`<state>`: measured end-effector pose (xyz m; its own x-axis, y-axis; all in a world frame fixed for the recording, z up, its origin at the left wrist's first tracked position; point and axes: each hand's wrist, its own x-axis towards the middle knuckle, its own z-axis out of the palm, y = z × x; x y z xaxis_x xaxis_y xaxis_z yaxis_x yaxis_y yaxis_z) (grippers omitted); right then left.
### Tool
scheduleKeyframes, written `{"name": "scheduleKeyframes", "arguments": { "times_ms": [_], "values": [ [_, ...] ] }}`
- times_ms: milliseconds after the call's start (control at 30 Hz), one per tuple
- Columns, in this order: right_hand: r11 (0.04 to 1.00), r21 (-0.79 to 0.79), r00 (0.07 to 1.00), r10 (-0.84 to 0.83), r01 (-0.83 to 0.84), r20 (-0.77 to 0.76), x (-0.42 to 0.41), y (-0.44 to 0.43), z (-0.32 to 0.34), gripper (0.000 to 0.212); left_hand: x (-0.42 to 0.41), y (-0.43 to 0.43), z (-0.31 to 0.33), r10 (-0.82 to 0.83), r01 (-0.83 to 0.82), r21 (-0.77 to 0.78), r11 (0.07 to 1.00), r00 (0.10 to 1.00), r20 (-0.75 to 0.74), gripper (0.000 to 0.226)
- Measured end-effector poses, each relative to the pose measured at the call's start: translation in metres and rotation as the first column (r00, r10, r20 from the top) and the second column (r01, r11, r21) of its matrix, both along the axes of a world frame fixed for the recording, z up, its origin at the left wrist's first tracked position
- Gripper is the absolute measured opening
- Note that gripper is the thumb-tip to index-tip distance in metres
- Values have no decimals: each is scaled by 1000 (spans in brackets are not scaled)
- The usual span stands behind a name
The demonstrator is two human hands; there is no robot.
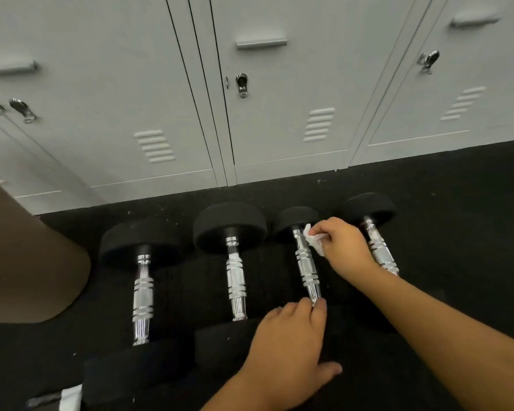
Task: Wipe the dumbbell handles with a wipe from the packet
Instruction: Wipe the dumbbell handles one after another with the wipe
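Several black dumbbells with chrome handles lie side by side on the dark floor. My right hand (343, 246) pinches a crumpled white wipe (315, 239) against the far end of the third dumbbell's handle (306, 266). My left hand (291, 348) rests on that dumbbell's near weight, fingertips touching the handle's near end. The leftmost dumbbell's handle (143, 298), the second dumbbell's handle (236, 280) and the rightmost dumbbell's handle (379, 250) lie free; my right forearm hides part of the rightmost. A white and dark packet-like item (67, 397) shows at the bottom left edge.
Grey metal lockers (250, 114) with latches stand right behind the dumbbells. A tan shape (27, 256), perhaps a knee in trousers, fills the left side. Black rubber flooring (457, 203) extends to the right.
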<state>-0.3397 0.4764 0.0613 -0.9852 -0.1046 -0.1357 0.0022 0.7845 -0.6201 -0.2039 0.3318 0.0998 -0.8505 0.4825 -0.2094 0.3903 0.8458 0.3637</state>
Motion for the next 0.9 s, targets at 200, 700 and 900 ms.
{"name": "scheduleKeyframes", "arguments": {
  "times_ms": [200,700,900],
  "values": [
    [967,84,963,230,-242,139,10,-4,-19,23,-7,11,-18,-50,52,-148,988,999,17,57],
    [927,-312,944,-109,209,311,-9,-6,-20,21,-10,8,-30,-109,115,-158,981,993,51,63],
    [902,-379,878,0,207,479,46,29,-29,22,-9,10,-25,-29,30,-102,994,999,13,60]
  ]
}}
